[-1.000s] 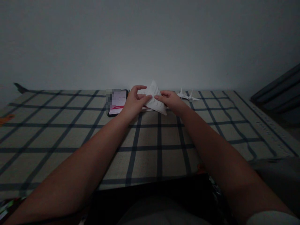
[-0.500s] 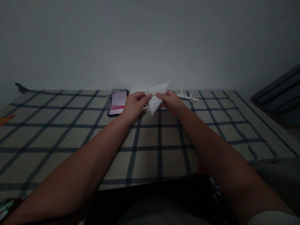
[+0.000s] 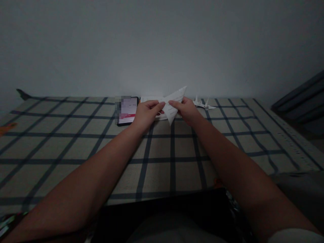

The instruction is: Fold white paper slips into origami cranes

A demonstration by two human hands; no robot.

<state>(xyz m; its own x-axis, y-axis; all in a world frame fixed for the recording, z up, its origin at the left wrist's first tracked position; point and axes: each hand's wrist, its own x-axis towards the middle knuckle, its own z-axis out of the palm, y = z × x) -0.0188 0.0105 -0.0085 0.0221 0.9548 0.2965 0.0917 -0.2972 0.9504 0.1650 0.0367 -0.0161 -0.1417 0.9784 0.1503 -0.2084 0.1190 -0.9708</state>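
Note:
A folded sheet of white paper [image 3: 174, 107] with faint printed lines is held up over the cloth, one point aimed up and right, another downward. My right hand [image 3: 186, 108] pinches it, thumb on the near face and fingers behind. At its left edge my left hand [image 3: 149, 111] is closed, thumb and fingertips together on the paper's corner. The fingers behind the paper are partly hidden. Just right of my right hand lie white origami cranes [image 3: 204, 104].
Left of my hands lies a phone [image 3: 128, 114] with a lit screen. White paper [image 3: 149, 99] lies flat behind the hands. A checked cloth [image 3: 159, 145] covers the table, which meets a grey wall [image 3: 162, 47]. An orange object [image 3: 8, 128] sits far left.
The folded paper has shifted slightly right and turned, its lower point moving right. More of the flat paper beneath shows. My left thumb has slid toward the paper's left edge.

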